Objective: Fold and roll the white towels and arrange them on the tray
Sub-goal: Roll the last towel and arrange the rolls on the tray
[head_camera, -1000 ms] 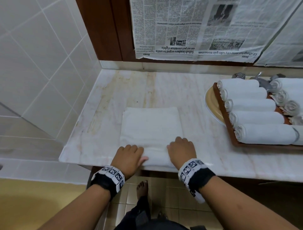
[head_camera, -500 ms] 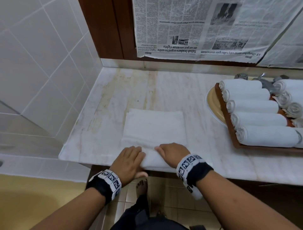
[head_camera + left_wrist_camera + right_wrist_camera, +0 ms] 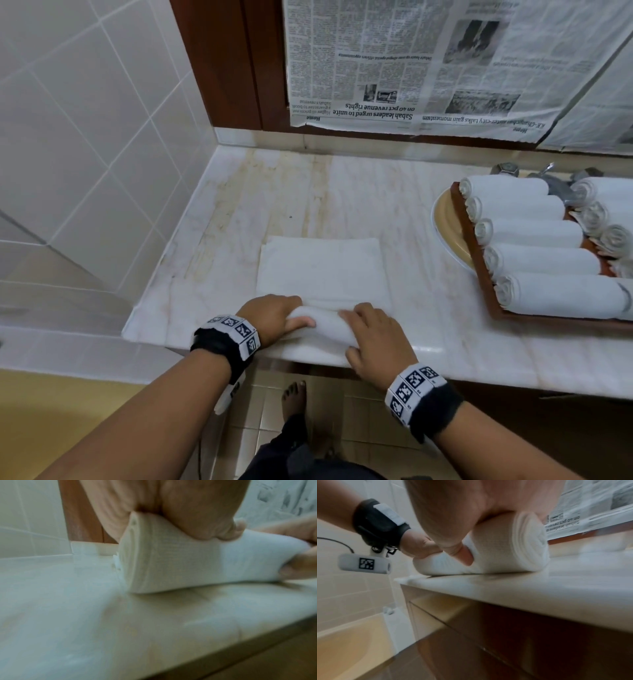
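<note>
Since a moment ago your left hand (image 3: 270, 317) and right hand (image 3: 373, 337) have curled round the towel (image 3: 322, 274)'s rolled near edge at the desk (image 3: 428, 308) front — uneven pressure could cone the roll.

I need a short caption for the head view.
Both hands, left hand and right hand, roll a white towel on the counter.

One towel (image 3: 322, 274) is lying half rolled on the bench (image 3: 342, 205). One tray (image 3: 479, 267) is holding nine rolled towels (image 3: 534, 233) that are showing, five in front. Two hands are working: left hand (image 3: 270, 317), right hand (image 3: 376, 337).
</note>
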`<state>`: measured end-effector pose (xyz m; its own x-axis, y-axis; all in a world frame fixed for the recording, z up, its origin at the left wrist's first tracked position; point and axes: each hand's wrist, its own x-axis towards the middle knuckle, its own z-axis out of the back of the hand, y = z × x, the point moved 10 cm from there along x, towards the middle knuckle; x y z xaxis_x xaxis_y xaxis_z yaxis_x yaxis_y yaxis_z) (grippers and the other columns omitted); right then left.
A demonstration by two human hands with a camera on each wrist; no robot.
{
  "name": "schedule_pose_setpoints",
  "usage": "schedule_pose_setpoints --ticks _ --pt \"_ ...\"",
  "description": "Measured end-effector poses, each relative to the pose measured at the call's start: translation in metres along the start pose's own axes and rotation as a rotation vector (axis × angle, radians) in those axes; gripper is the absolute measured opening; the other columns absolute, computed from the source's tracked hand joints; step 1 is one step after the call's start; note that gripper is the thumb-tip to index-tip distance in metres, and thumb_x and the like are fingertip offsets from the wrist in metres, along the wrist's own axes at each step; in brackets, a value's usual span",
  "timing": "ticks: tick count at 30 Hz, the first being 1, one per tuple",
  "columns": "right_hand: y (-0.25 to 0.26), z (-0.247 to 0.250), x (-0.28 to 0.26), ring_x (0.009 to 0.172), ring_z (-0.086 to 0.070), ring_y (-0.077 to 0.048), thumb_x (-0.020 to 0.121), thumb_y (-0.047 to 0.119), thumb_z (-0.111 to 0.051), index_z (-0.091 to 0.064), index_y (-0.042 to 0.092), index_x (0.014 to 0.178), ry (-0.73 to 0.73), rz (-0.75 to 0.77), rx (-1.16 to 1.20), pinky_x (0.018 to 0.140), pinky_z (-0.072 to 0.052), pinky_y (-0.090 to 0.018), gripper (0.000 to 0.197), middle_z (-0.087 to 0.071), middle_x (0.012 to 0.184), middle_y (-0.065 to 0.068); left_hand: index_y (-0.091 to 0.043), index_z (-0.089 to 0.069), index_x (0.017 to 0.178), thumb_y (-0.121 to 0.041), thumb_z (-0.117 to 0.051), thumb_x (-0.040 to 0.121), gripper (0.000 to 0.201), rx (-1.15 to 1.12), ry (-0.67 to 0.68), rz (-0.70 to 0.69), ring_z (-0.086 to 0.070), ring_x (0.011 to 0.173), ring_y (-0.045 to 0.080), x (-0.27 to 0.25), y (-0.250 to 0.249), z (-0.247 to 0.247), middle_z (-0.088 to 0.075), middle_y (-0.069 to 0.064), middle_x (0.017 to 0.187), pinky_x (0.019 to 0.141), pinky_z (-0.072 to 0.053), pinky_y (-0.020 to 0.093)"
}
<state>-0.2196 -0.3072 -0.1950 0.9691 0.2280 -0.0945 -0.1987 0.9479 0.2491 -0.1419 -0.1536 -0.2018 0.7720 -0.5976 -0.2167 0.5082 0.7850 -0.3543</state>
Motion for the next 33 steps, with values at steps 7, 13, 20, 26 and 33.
schedule_pose_setpoints --ticks 7,13,20,26,33 --pt "-0.014 0.022 0.028 0.098 -0.060 -0.021 0.088 0.019 -0.046 -0.064 0.020 0.113 0.218 -0.212 0.151 0.082 -0.048 -0.032 0.030 -0.063 0.108 0.001 -0.020 -0.063 0.097 -0.082 -0.010 0.086 0.083 0.263 -0.232 -0.088 -0.059 0.082 0.028 -0.004 -0.029 0.011 -0.061 0.006 0.098 0.069 -0.046 0.036" --pt "-0.022 0.012 0.050 0.090 -0.062 -0.027 0.087 0.011 -0.043 -0.063 0.008 0.088 0.470 -0.218 0.163 0.072 -0.046 -0.032 0.021 -0.068 0.099 -0.010 -0.018 -0.052 0.120 -0.076 -0.042 0.078 0.072 0.387 -0.358 -0.072 -0.063 0.093 0.033 -0.023 -0.026 -0.008 -0.065 0.012 0.110 0.075 -0.053 0.044" --pt "-0.010 0.025 0.031 0.117 -0.044 -0.028 0.087 0.020 -0.047 -0.041 0.017 0.134 0.213 -0.199 -0.076 0.093 -0.039 -0.041 0.048 -0.042 0.130 -0.007 -0.024 -0.055 0.083 -0.089 -0.006 0.073 0.082 0.122 -0.131 0.025 -0.059 0.079 0.019 0.013 -0.005 0.017 -0.063 -0.003 0.085 0.067 -0.043 0.031" --pt "-0.002 0.002 0.009 0.122 -0.042 -0.029 0.073 0.023 -0.072 -0.022 0.021 0.147 0.224 -0.196 -0.246 0.110 -0.029 -0.048 0.089 -0.040 0.132 -0.005 -0.017 -0.046 0.063 -0.063 -0.030 0.098 0.060 -0.108 0.049 0.189 -0.054 0.068 0.020 0.031 0.013 0.009 -0.055 0.001 0.066 0.065 -0.040 0.032" --pt "-0.014 0.015 0.057 0.103 -0.061 -0.029 0.091 0.027 -0.053 -0.057 0.018 0.122 0.377 -0.202 -0.137 0.085 -0.047 -0.040 0.033 -0.063 0.114 -0.006 -0.006 -0.062 0.114 -0.068 -0.039 0.086 0.071 0.355 -0.315 -0.154 -0.059 0.089 0.030 -0.015 -0.047 -0.002 -0.062 0.011 0.106 0.078 -0.045 0.040"
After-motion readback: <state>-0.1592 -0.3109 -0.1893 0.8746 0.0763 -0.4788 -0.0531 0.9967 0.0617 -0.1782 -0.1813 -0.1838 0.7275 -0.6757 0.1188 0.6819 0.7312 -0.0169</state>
